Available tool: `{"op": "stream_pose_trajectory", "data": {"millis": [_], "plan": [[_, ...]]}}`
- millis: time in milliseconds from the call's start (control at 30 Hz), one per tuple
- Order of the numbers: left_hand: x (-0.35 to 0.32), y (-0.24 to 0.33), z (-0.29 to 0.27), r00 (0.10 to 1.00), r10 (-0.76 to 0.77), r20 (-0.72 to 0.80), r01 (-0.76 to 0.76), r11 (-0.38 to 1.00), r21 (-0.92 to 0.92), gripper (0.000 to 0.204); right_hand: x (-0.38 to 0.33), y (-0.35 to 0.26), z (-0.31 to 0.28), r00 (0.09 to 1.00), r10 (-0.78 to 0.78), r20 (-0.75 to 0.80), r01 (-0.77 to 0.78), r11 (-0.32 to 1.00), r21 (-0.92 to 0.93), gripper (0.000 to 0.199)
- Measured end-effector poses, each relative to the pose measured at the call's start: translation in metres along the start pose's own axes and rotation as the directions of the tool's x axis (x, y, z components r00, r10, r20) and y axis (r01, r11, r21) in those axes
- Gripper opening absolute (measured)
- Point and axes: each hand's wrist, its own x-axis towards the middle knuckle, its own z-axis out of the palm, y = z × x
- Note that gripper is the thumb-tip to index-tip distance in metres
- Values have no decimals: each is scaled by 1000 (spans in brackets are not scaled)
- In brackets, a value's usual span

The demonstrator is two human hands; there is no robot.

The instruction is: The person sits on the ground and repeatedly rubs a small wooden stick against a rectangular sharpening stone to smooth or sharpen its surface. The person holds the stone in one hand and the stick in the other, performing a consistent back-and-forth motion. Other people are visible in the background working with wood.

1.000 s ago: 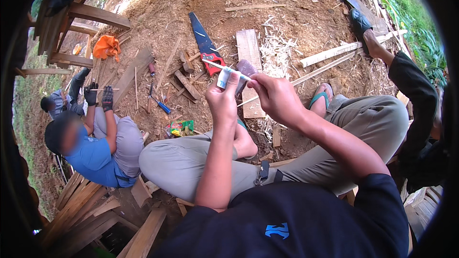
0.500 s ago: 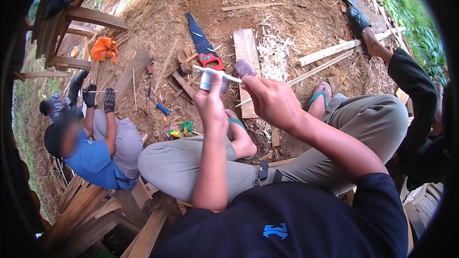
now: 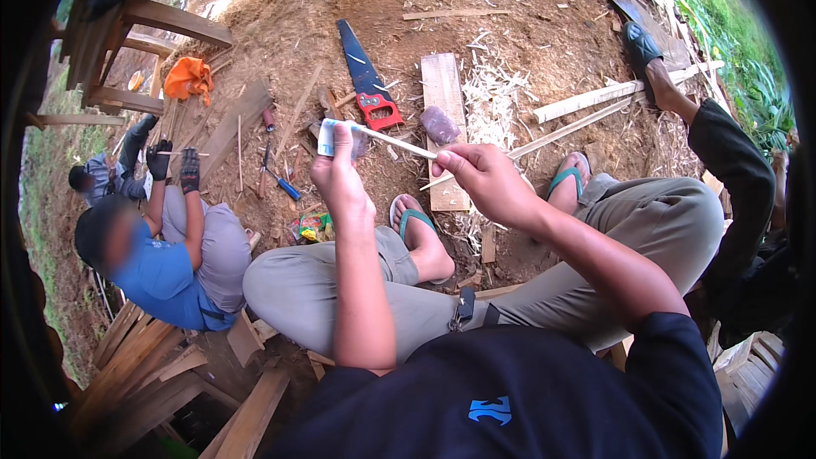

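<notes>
I sit cross-legged above bare earth. My left hand [image 3: 340, 177] is raised and grips a small white and blue folded sheet [image 3: 330, 138] wrapped around one end of a thin pale stick [image 3: 393, 142]. My right hand [image 3: 484, 180] pinches the stick's other end between thumb and fingers. A small purple-grey block [image 3: 439, 125] shows just above my right hand; I cannot tell whether it is held or lies on the ground. My feet wear teal sandals [image 3: 415, 219].
A handsaw with a red handle [image 3: 367, 78], a short plank [image 3: 445, 115], wood shavings [image 3: 497, 93] and long slats [image 3: 612, 100] lie on the ground ahead. A person in a blue shirt [image 3: 161, 268] with gloves sits at left. Another person's leg [image 3: 671, 89] is at right.
Both hands have drifted left and slightly down together. The stick now spans between them, with my right hand gripping its near end rather than holding the purple-grey block up.
</notes>
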Motion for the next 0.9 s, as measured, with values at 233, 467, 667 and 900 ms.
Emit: {"op": "stream_pose_trajectory", "data": {"millis": [233, 467, 667, 900], "plan": [[-8, -16, 14, 999, -39, 27, 40, 999, -30, 17, 3, 11, 1, 982, -149, -118, 136, 985, -109, 26], [-29, -27, 27, 988, -14, 152, 17, 1000, -21, 21, -1, 11, 7, 917, -329, -226, 237, 905, -354, 15], [-28, -21, 27, 996, -86, 2, 86, 996, 8, 18, -5, 10, 0, 790, -602, -114, 396, 643, -655, 18], [-25, -14, 32, 995, 7, 102, -1, 999, -50, 16, 0, 8, -4, 780, -623, -55, 385, 548, -743, 24]]}}
